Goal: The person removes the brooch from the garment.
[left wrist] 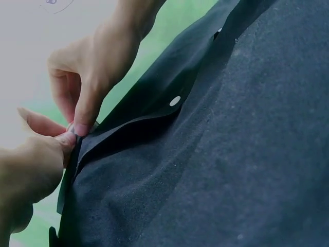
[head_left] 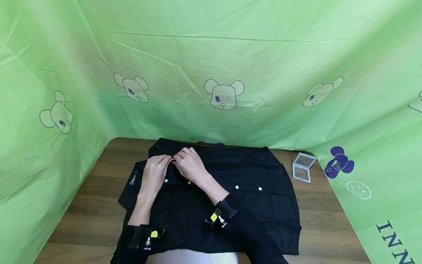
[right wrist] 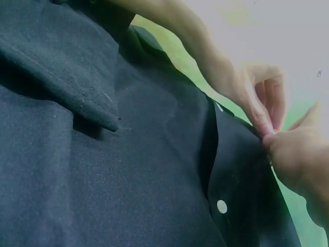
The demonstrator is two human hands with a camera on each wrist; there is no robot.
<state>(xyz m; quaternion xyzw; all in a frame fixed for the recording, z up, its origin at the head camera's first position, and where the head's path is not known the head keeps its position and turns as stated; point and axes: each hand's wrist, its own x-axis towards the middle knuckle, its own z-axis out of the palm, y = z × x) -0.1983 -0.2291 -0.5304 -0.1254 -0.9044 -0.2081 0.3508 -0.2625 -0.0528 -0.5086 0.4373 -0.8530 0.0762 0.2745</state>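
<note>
A black button-up shirt (head_left: 263, 168) lies spread on the table, with a row of white buttons (head_left: 237, 187) along its front strip. At the shirt's left part, my left hand (head_left: 154, 174) and right hand (head_left: 190, 165) meet fingertip to fingertip. Both pinch the edge of the front strip, and a small whitish bit shows between them, probably a button. In the left wrist view, the right hand's thumb and fingers (left wrist: 83, 127) press together on the lifted cloth. The right wrist view shows the left hand (right wrist: 252, 92) pinching the same spot; the fingers mostly cover it.
A clear hinged square case (head_left: 301, 167) stands opened on the wooden table (head_left: 329, 227), right of the shirt. Green printed cloth (head_left: 224, 55) hangs around the back and sides. Small white lettering (head_left: 133, 179) marks a shirt piece at the left.
</note>
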